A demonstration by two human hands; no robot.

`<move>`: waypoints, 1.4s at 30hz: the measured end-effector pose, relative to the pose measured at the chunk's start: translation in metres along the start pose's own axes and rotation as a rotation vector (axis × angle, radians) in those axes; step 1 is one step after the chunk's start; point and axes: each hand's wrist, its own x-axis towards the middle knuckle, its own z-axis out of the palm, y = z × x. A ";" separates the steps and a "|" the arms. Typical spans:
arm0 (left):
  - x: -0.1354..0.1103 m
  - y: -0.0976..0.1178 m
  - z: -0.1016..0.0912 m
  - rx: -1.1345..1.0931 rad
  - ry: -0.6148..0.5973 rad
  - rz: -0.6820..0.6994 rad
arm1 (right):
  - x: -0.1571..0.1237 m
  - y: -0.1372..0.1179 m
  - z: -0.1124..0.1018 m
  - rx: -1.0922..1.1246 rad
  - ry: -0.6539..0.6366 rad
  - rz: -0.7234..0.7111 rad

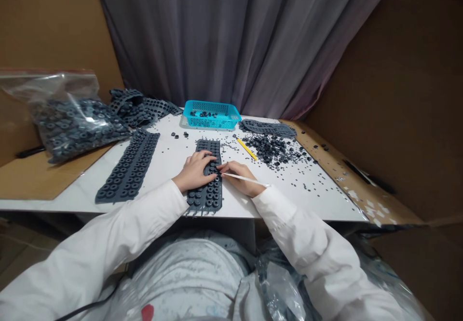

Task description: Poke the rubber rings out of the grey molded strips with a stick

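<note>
A dark grey rubber sheet of moulded rings (207,186) lies lengthwise on the white table in front of me. My left hand (195,170) rests flat on the sheet, fingers spread, pressing it down. My right hand (240,176) pinches a thin white stick (249,180), whose tip touches the sheet near the left fingertips. Both arms wear white sleeves.
A second ring sheet (128,167) lies to the left. A clear bag of rings (70,121) and a heap of sheets (139,106) sit at the back left. A turquoise basket (211,114), a yellow pencil (247,149) and loose rings (273,150) lie behind. Cardboard walls flank the table.
</note>
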 end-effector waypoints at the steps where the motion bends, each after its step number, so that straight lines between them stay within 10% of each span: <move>1: 0.000 0.000 0.001 0.016 -0.016 -0.007 | 0.001 0.001 0.000 -0.024 -0.003 -0.011; 12: 0.003 -0.005 0.006 0.130 -0.240 -0.019 | 0.014 0.010 0.005 -0.324 -0.099 -0.147; 23: 0.002 -0.002 0.004 0.132 -0.237 -0.073 | 0.011 0.012 0.007 -0.196 0.218 0.002; 42: 0.003 -0.001 0.005 0.154 -0.250 -0.080 | 0.014 0.004 0.014 -0.063 0.003 -0.080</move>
